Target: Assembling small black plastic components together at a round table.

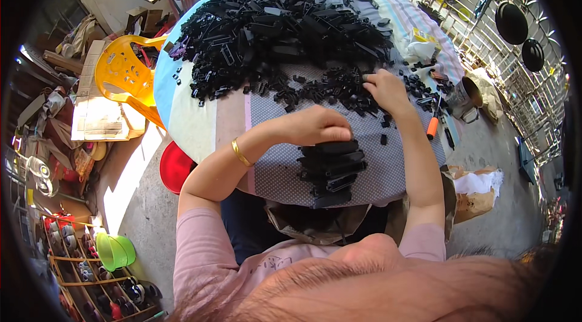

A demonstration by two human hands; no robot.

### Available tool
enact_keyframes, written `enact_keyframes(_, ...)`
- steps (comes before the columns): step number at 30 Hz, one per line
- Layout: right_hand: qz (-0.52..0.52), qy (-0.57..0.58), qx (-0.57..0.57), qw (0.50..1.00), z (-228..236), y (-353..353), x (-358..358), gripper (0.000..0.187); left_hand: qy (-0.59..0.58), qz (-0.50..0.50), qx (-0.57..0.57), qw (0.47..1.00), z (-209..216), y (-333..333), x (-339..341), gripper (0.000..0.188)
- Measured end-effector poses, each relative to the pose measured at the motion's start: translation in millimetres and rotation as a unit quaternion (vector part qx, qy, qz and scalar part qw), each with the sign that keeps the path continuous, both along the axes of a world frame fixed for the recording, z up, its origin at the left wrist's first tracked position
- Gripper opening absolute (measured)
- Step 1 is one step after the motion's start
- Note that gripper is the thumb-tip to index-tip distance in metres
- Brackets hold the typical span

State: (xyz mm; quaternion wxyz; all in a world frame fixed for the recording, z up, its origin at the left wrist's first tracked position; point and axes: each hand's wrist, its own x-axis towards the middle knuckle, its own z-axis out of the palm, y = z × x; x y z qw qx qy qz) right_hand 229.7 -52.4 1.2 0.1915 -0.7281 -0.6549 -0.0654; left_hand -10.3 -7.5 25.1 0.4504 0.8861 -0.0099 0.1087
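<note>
My left hand [318, 126] is closed, its thumb and curled fingers on a black plastic piece [337, 147] at the top of a stack. That stack of long black plastic pieces [332, 170] stands near the table edge in front of me. Off to the right, my right hand [387, 90] reaches into a scatter of small black plastic parts [348, 89], thumb and fingers pinched together. Whatever lies between those fingertips is too small to make out. Beyond both hands rises a large heap of black plastic pieces [285, 25], long and short mixed.
A round cloth-covered table [233, 119] bears everything. An orange-handled screwdriver [432, 128] and a metal mug [465, 101] sit at its right edge. Around it are a yellow chair [125, 70], a red stool [174, 167] and a paper sack [476, 201]. An open bag [315, 225] hangs before my lap.
</note>
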Motion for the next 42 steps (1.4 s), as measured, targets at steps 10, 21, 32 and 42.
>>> enact_keyframes(10,-0.002,-0.039,-0.05,0.998,5,-6,-5,0.014,-0.04,0.453,0.477,0.752,-5,110,-1,0.029)
enact_keyframes(21,-0.016,-0.031,0.023,0.999,1,-3,-3,0.016,-0.049,0.435,0.495,0.751,-17,118,6,0.025)
enact_keyframes(32,0.133,0.319,0.208,0.915,17,-4,-29,0.013,-0.184,0.411,-0.06,0.891,-14,89,9,0.025)
enact_keyframes(42,0.318,0.334,0.173,0.87,31,-22,-76,0.018,-0.103,0.159,-0.586,0.788,-27,43,8,0.019)
